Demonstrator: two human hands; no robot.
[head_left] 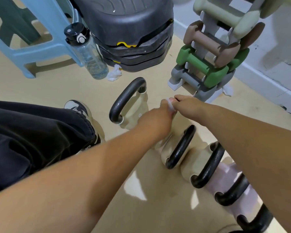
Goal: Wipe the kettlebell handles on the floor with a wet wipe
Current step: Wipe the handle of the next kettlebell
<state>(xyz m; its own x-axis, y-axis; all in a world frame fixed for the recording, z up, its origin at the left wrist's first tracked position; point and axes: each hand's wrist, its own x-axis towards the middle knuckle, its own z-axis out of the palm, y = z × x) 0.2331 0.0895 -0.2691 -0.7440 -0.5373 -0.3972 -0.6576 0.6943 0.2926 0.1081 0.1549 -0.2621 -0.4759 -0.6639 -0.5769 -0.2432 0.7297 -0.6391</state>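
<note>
Several kettlebells with black handles stand in a row on the beige floor. The far one [126, 101] is cream with its handle free. Closer ones have handles at mid-right [180, 148], [208, 165] and lower right [232, 190]. My left hand [156, 118] and my right hand [186, 103] meet above the floor beyond the second kettlebell. Between their fingers they pinch a small white wet wipe [170, 105], mostly hidden by the fingers.
A clear water bottle [86, 51] with a black cap stands by a blue plastic stool [40, 46]. Crumpled wipes [114, 74] lie beside a stack of black step platforms [133, 34]. A dumbbell rack [213, 52] stands right. My shoe [77, 106] is left.
</note>
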